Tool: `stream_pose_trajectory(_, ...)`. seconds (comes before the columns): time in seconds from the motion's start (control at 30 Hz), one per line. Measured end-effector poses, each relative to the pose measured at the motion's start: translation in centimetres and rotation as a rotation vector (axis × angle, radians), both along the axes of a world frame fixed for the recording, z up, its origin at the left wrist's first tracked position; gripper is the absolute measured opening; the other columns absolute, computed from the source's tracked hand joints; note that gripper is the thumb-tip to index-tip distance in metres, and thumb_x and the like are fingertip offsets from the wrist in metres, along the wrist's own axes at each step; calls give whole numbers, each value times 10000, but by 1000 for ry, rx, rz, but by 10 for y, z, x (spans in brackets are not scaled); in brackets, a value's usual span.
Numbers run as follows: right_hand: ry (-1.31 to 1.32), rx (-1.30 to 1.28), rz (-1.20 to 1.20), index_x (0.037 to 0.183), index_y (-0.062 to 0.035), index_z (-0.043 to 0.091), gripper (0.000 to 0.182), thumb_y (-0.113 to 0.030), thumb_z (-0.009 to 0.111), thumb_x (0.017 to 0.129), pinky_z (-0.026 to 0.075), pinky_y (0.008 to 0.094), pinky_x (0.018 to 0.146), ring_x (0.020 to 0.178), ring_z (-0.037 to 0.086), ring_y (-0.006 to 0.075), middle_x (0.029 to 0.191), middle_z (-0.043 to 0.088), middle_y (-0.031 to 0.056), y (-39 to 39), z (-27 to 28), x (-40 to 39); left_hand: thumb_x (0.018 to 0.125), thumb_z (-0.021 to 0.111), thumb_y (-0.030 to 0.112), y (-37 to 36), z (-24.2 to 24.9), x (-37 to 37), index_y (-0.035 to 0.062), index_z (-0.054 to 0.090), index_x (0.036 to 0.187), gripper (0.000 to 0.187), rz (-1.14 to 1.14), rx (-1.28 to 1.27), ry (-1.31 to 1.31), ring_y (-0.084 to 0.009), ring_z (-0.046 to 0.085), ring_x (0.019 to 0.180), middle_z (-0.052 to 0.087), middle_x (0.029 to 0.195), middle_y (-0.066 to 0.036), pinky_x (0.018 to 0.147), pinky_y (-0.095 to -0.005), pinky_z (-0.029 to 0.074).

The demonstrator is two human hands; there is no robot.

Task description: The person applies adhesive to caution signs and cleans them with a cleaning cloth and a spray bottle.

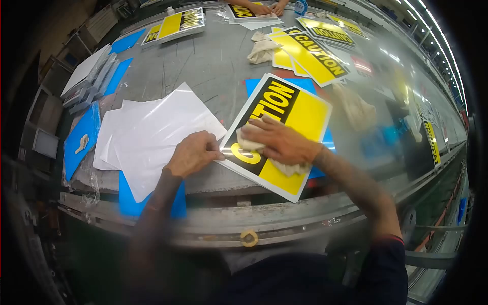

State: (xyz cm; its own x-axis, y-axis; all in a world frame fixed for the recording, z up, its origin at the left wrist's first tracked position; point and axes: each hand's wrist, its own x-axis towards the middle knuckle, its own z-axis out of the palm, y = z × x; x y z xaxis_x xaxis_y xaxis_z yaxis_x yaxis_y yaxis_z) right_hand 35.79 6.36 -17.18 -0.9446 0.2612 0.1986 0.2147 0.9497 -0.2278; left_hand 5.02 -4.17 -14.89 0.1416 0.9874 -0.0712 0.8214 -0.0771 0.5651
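Note:
A yellow and black caution sign [305, 114] with a white border lies tilted on the table, on top of blue sheets. My right hand [277, 140] presses a cream cloth [290, 168] onto the sign, over part of its lettering. At the sign's left corner is my left hand [195, 152], its thumb and fingers pinched together on the corner. Beside it, to the left, several white sheets [152, 132] lie overlapping, partly over a blue sheet [130, 195].
More caution signs [315, 56] and a rag [263, 49] lie beyond. Signs [180, 24] are stacked at the back left. Another person's hands [267, 9] touch a sign at the far edge. White panels [86, 71] and blue sheets [84, 129] stand at left.

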Motion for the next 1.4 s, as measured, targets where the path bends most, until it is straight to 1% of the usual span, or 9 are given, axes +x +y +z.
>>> stream_pose_trajectory(0.17,-9,-250,354,1642,-116,494,617,-185,652,1050,323,529,1342,1532,508,387,1688,505,176,-71,9,19,833,935,192,7,-2,-1,38,688,826,291,8,-67,-133,-227,658,815,716,864,-90,753,-377,521)
stream_pose_trajectory(0.37,19,-122,-52,1636,-70,494,603,-213,651,1072,299,551,1363,1577,479,336,1704,490,170,-59,8,25,856,906,212,7,4,1,40,692,862,275,-7,-124,-119,-309,686,917,721,926,-134,815,-432,530)
stream_pose_trajectory(0.5,13,-198,200,1613,-21,513,629,-82,635,999,372,502,1323,1538,518,328,1665,538,163,-80,11,38,868,898,203,6,8,3,45,680,859,269,-4,-143,-107,-314,683,905,719,910,-126,816,-431,533)
stream_pose_trajectory(0.77,-56,-108,-30,1639,-113,493,546,-304,561,1132,231,558,1376,1645,354,375,1743,432,157,-69,11,12,870,908,157,6,-1,1,38,626,870,307,-64,-60,-96,-239,643,851,683,899,-81,805,-389,524)
stream_pose_trajectory(0.83,-1,-114,182,1637,-121,497,575,-348,594,1118,231,569,1374,1626,383,370,1719,466,150,-80,3,6,875,904,153,6,1,1,45,639,881,286,-65,-66,-76,-239,646,854,686,957,-78,821,-388,532)
stream_pose_trajectory(1.07,49,-10,-508,1629,-90,508,650,-366,666,1062,266,580,1323,1613,379,408,1711,459,174,-46,-13,-22,865,876,96,5,2,3,93,707,1029,235,-181,55,-153,-317,609,1051,709,1333,-71,976,-426,536)
stream_pose_trajectory(1.1,11,7,-535,1618,-68,510,671,-412,657,1061,303,603,1292,1601,395,411,1688,479,186,-66,-10,-36,796,906,44,7,-2,1,88,691,919,252,-178,40,-116,-283,568,1163,616,1641,-61,1068,-378,513)
stream_pose_trajectory(1.23,169,167,-264,1553,-127,573,590,-449,640,1063,311,627,1277,1506,449,410,1577,525,153,-60,-25,-36,810,902,73,13,-3,-3,61,691,894,227,-178,-52,-197,-282,546,1151,631,1629,-52,1083,-372,496)
stream_pose_trajectory(1.4,144,535,-712,1563,-88,565,576,-324,673,1049,374,648,1193,1474,491,450,1590,538,181,85,-29,17,824,902,90,11,1,0,60,685,884,228,-165,-81,-210,-290,545,1141,613,1650,-50,1079,-371,502)
